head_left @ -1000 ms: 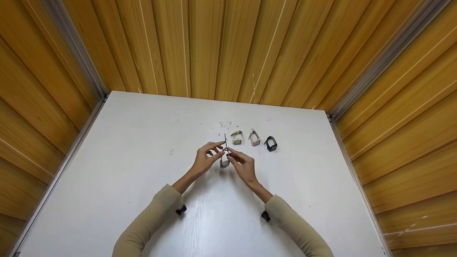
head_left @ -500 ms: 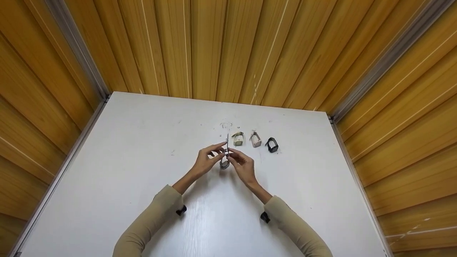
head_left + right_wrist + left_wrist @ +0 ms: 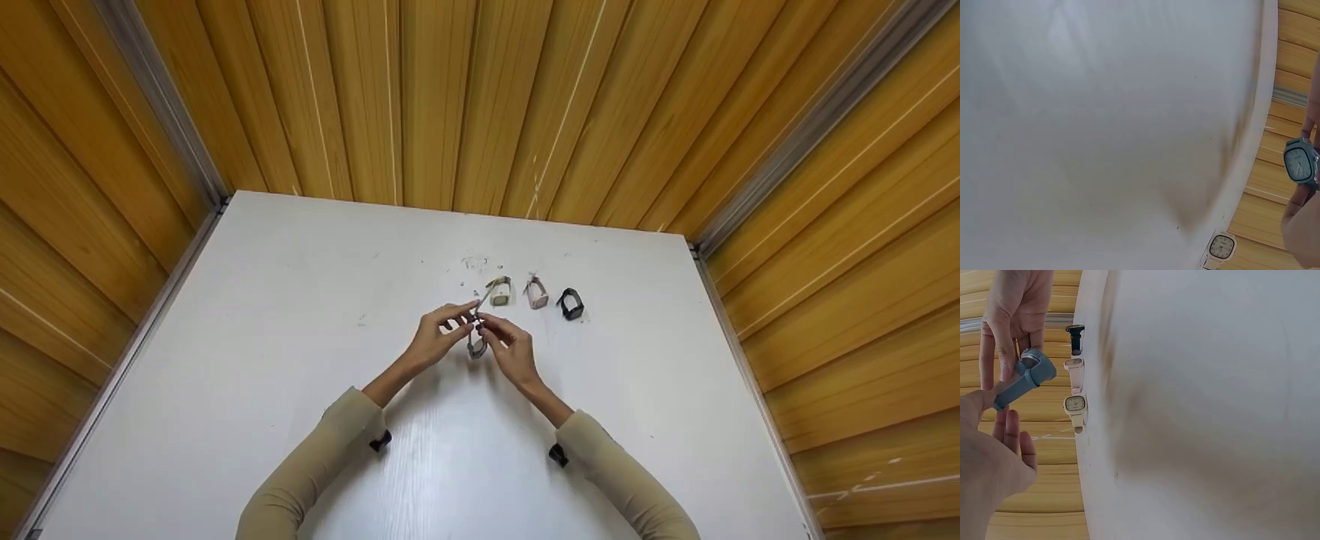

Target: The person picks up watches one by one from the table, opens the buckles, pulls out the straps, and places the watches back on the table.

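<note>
A blue-grey wristwatch point(image 3: 477, 349) is held up in front of the person, between both hands. The left hand point(image 3: 433, 339) pinches its strap between thumb and fingers. From the other side, the right hand point(image 3: 513, 352) pinches the strap near the same spot. The free strap end slants up and to the right past the fingertips. In the left wrist view the watch point(image 3: 1026, 382) shows its looped strap edge-on. Its square dial point(image 3: 1299, 165) faces the camera in the right wrist view. The fingertips hide the buckle area.
Three more watches stand in a row on the white table point(image 3: 300, 285), with straps looped: a cream watch point(image 3: 500, 292), a pink watch point(image 3: 537, 294) and a black watch point(image 3: 571, 304). Dark marks point(image 3: 474, 262) dot the tabletop behind them. Wood-patterned walls point(image 3: 427, 105) surround the table.
The free strap end, upright before, now leans to the right. The watch case has shifted slightly right and toward the person. Both hands keep their hold nearly in place.
</note>
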Demonstrator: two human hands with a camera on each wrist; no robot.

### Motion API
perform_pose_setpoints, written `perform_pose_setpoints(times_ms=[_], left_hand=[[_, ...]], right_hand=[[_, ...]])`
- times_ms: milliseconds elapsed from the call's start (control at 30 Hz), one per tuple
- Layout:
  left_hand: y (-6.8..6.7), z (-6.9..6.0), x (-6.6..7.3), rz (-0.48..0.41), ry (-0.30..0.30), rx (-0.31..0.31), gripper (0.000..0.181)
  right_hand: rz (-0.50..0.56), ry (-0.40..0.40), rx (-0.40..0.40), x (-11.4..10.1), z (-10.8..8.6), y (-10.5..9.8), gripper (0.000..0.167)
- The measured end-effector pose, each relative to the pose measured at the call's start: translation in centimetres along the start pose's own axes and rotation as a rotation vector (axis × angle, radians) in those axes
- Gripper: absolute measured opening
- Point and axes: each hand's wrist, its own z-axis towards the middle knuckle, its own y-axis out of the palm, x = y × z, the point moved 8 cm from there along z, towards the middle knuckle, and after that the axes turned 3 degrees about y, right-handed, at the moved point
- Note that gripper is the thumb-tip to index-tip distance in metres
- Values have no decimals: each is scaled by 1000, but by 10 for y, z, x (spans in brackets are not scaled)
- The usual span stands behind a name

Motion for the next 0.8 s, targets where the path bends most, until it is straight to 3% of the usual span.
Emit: perform_pose_setpoints(times_ms=[200, 433, 633, 800], left_hand=[[1, 3, 3, 32, -16, -44, 42], [-5, 6, 6, 64, -50, 15, 25], [-8, 6, 11, 175, -23, 68, 11], [-5, 7, 17, 224, 15, 75, 6]], right_hand=[[-11, 28, -25, -1, 2, 1, 28], [-45, 79, 24, 1, 0, -7, 28], [-111, 45, 87, -3, -2, -11, 19], [-137, 26, 132, -6, -3, -10, 13]])
